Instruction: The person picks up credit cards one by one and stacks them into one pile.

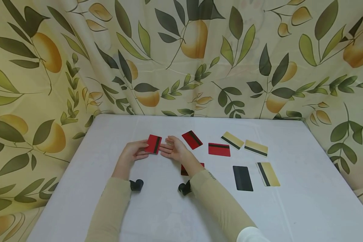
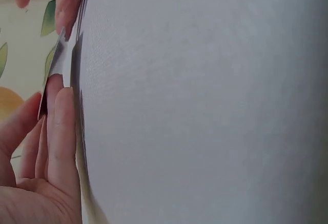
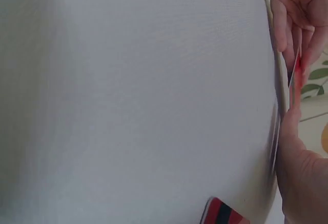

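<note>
My left hand (image 1: 134, 150) pinches a red card (image 1: 153, 144) with a dark stripe, thumb on its upper face and fingers beneath. The left wrist view shows this card (image 2: 55, 65) nearly edge-on and tilted between thumb and fingers. Opposite it, my right hand (image 1: 176, 149) has its palm turned up, with fairly straight fingers whose tips are right at the card's striped edge. In the right wrist view, the right hand (image 3: 305, 175) reaches to the lower end of the card (image 3: 295, 78). Another red card (image 1: 184, 169) lies partly hidden under the right forearm.
Right of the hands on the white table (image 1: 157, 215) lie two red cards, one tilted (image 1: 192, 139) and one level (image 1: 219, 150). Beyond are several gold striped cards (image 1: 256, 148) and a black card (image 1: 243, 178). Small black devices (image 1: 136, 185) sit at both cuffs. A patterned curtain (image 1: 181, 74) stands behind.
</note>
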Demonstrator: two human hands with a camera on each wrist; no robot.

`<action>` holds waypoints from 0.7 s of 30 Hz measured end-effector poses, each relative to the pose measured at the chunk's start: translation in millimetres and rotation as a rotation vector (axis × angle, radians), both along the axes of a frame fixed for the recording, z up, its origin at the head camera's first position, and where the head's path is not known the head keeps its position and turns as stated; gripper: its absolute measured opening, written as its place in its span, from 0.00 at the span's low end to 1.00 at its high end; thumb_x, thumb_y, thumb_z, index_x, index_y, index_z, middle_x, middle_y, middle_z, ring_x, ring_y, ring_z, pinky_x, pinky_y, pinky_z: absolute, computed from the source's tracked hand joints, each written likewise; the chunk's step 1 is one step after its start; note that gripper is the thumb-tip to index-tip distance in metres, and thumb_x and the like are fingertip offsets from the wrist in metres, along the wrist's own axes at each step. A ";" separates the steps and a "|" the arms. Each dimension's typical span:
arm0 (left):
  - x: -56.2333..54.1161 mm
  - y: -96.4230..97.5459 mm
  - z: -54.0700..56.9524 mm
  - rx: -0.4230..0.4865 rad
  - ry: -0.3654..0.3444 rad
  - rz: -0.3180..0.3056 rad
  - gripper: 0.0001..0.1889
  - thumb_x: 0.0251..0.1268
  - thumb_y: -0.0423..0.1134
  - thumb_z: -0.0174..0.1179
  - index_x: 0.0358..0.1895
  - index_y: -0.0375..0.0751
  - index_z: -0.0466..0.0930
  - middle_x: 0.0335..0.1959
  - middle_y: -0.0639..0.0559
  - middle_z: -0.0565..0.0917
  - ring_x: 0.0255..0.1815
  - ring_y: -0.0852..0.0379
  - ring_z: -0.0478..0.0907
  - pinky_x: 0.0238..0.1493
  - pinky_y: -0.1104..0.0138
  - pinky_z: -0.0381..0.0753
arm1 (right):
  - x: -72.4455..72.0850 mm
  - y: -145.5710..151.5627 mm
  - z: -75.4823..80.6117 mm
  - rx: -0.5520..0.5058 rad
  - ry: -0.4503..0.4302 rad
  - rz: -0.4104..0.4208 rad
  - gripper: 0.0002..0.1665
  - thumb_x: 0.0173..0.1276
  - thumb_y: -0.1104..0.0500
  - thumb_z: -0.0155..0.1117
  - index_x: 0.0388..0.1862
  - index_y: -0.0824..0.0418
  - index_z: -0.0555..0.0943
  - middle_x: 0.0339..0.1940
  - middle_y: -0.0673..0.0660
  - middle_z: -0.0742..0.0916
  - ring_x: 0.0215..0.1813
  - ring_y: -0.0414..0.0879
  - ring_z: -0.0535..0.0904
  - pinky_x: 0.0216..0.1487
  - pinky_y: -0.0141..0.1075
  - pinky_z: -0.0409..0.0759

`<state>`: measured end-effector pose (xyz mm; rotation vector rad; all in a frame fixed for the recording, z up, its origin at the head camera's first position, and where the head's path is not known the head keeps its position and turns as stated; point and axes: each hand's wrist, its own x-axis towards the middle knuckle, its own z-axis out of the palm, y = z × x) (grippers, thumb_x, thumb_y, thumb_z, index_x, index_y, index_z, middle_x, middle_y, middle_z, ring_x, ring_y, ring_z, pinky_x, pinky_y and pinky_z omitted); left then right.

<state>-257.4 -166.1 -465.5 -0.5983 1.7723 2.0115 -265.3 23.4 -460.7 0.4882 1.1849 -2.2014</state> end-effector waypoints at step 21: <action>18.6 25.3 24.6 -0.078 0.101 -0.097 0.24 0.57 0.28 0.59 0.59 0.39 0.73 0.37 0.47 0.83 0.20 0.61 0.80 0.37 0.61 0.83 | 4.0 32.2 20.2 0.335 0.073 0.145 0.21 0.64 0.57 0.60 0.56 0.61 0.74 0.45 0.59 0.84 0.36 0.48 0.84 0.44 0.39 0.81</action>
